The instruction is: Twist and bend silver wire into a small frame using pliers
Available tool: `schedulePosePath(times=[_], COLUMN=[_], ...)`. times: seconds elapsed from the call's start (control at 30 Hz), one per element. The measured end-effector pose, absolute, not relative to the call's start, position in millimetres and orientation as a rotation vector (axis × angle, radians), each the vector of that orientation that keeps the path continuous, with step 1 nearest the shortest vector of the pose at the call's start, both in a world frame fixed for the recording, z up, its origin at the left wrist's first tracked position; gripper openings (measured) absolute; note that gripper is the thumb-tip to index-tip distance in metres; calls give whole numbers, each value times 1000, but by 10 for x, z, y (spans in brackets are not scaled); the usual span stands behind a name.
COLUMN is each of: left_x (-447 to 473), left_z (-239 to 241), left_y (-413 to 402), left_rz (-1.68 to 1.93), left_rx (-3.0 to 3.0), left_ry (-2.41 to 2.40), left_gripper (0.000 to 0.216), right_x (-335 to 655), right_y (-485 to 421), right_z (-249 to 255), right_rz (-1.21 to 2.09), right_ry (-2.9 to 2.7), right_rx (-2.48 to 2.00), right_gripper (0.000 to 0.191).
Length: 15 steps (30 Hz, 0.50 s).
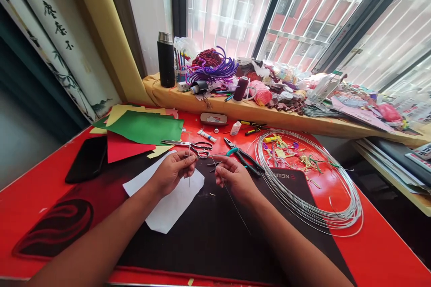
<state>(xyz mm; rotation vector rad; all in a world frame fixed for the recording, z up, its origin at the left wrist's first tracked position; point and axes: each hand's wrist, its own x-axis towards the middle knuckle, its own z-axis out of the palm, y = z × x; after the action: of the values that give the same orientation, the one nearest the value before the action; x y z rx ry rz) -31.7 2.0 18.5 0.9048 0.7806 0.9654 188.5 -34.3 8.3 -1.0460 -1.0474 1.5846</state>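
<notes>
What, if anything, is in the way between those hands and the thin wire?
Nothing visible. The left hand and right hand both already pinch the thin wire; the scissors and pliers lie just beyond the fingers, not between.

Bright daylight through the window (303, 9), blown out to near white at upper right. Faint soft shadows under left hand (173, 170) and right hand (234, 178). Pinched there, thin wire (239, 215) barely visible against black mat (202, 242). Strong wide-angle bending at edges; centre sharp, corners slightly soft.
</notes>
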Motion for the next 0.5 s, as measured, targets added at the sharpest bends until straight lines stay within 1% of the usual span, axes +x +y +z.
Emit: schedulePosePath(times=[0.17,0.37,0.5], left_x=[-326,-342,-355], left_z=[169,163,176], left_y=[37,43,49], left_rz=[985,1004,1028], left_rx=[892,927,920], left_ry=[757,723,720], left_gripper=[35,33,34], right_x=[1655,1584,1565], right_y=[-407,-417,-384], right_z=[58,81,99], right_rz=[1755,1742,1707], right_ry=[-1043,-1080,-1003], right_rx=[-1012,-1022,-1019], right_gripper=[43,37,33])
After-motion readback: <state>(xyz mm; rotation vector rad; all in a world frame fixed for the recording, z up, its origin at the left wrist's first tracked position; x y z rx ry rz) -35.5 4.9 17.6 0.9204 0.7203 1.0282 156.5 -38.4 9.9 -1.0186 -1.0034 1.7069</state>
